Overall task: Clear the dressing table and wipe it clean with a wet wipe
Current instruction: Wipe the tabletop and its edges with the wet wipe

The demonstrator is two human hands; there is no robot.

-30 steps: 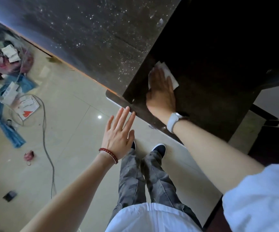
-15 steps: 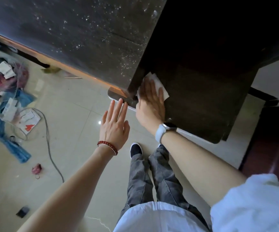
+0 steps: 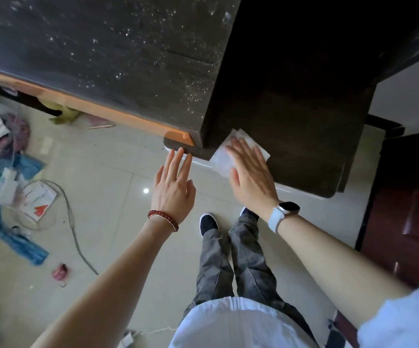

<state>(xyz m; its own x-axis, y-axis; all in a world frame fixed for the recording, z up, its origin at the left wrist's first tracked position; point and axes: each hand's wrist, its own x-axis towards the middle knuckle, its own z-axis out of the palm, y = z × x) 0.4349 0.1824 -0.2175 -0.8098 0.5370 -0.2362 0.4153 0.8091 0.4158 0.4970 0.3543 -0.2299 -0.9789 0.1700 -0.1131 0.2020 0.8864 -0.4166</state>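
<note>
Sliding back toward the table (image 3: 304, 126) edge, the right hand (image 3: 251, 172) is now pressing the wipe (image 3: 238, 146), fingers flat and spread, at the near left corner, part of it overhanging. Left hand (image 3: 174, 189) is hovering open just beside that corner, perhaps touching it. Wiping well here means keeping the palm flat, overlapping strokes, and folding the wipe over the edge.
</note>
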